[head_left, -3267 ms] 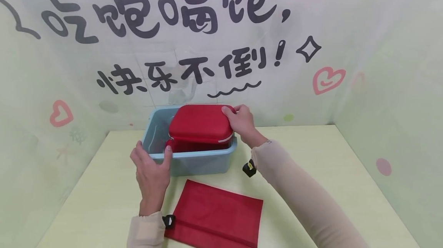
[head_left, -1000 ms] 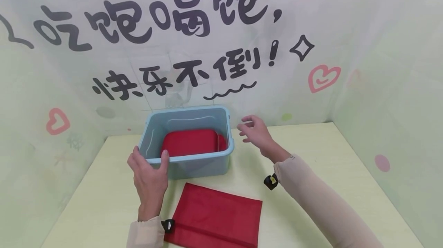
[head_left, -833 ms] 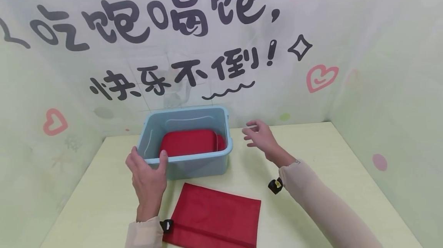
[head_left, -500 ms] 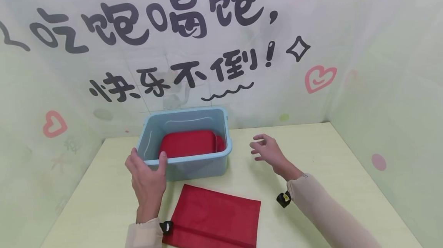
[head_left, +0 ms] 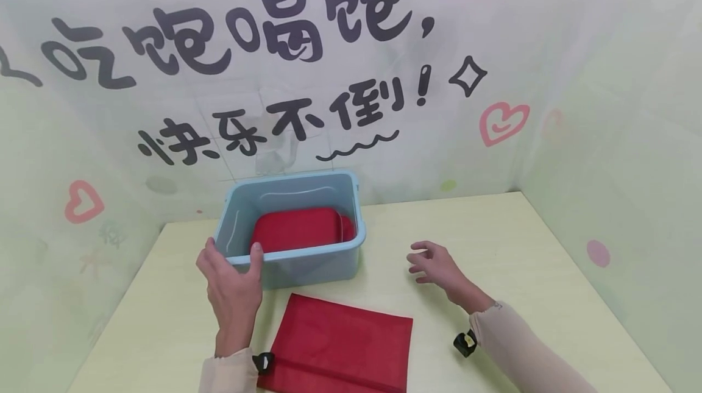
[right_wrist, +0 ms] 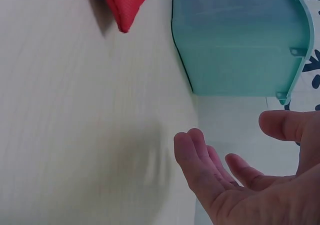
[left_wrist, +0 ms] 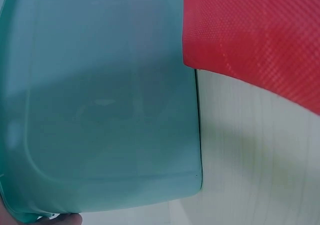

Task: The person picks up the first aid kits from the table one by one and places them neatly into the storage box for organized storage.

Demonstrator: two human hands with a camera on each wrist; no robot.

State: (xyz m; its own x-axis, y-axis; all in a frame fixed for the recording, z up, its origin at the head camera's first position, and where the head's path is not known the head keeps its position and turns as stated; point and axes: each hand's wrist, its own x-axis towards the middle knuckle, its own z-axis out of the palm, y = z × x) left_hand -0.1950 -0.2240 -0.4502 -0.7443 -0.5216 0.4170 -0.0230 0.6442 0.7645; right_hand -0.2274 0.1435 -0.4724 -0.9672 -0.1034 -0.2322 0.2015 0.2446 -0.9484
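"Gripping the blue bin left of centre in the frame, my left hand has its thumb over the near rim by the corner."
"And the other one?"
"My right hand hovers right of centre above the pale table, fingers apart and loosely bent."
"What's red?"
"A red case inside the bin, and a red bag flat on the table, bottom centre."
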